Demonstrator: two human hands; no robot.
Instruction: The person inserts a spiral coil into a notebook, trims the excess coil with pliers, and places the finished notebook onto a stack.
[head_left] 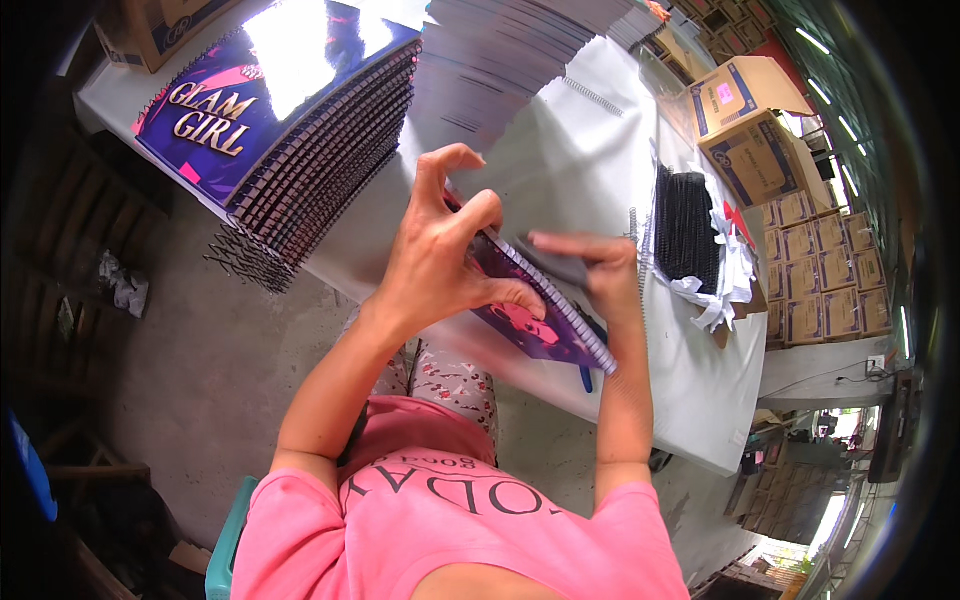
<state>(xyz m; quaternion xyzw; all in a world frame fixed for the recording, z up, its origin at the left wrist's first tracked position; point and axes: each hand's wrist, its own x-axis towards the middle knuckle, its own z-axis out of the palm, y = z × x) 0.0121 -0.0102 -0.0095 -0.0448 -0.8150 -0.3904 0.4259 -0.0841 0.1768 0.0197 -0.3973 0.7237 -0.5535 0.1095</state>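
My left hand grips a spiral notebook with a purple and pink cover, thumb on the cover and fingers bent around its upper end. The notebook is tilted above the table edge, and a ridged, pale long edge faces up to the right. Close beyond that edge is my right hand, its fingers smeared by motion and one pointing left. Whether it holds anything is unclear. A slim blue object shows partly from behind the notebook; its kind is hidden.
A tall stack of purple spiral notebooks stands at the table's left, beside stacked pages. Right on the white table lies a bundle of black binding coils in torn white wrapping. Cardboard boxes stand beyond. A loose coil lies farther back.
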